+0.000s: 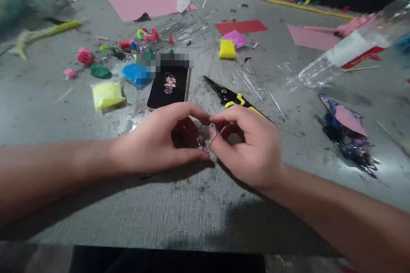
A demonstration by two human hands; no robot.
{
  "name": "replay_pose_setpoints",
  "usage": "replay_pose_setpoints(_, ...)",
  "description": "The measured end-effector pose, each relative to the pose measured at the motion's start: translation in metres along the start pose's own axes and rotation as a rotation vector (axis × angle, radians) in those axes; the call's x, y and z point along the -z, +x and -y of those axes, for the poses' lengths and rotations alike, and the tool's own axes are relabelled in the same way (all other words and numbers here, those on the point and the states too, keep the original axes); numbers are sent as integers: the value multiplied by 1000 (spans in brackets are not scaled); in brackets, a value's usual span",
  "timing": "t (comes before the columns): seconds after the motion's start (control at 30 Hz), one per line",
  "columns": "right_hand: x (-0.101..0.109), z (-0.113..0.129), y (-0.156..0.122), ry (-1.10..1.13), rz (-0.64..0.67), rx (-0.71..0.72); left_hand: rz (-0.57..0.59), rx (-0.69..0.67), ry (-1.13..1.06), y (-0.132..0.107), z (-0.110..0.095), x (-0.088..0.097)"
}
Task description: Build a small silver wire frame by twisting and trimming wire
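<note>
Fingertips pinch a small wire loop at frame centre

Our left hand [160, 140] and right hand [250, 145] meet just above the grey table [128, 213] in the middle of the frame. Each is curled closed, with thumb and forefinger gripping the wire loop [208, 136] from its own side. The loop is thin, glinting and roughly heart-shaped, though it is too small for us to read its ends.

We judge this to be a shaping step, with the wire being bent by hand. Any further bend calls for one steady pinch and a small, controlled twist from the other hand, since wire this thin would kink easily.

Just beyond our knuckles lie the cutters [232, 97] with yellow-and-black handles and a lit phone [168, 87]. A yellow clay lump [107, 94] sits left of centre, and a clear bottle [346, 53] lies tilted at the upper right.
</note>
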State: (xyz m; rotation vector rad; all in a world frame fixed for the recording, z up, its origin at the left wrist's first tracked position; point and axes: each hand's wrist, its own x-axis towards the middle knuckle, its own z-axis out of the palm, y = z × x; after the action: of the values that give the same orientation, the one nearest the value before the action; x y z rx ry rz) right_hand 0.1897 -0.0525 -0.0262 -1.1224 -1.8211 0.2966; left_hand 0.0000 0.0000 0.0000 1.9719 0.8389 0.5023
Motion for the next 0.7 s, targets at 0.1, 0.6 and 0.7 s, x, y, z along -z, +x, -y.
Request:
replay_pose_setpoints(0.1, 1, -1, 3, -20, -4, 27, -25, -24, 14, -4, 2, 0)
replay_pose_setpoints(0.6, 15, -8, 6, 152, 191, -22, 78, -55, -271, -5, 3, 8)
replay_pose_setpoints(0.7, 12, -11, 2, 361, 214, -240, 0, 19, -375, -3, 5, 5)
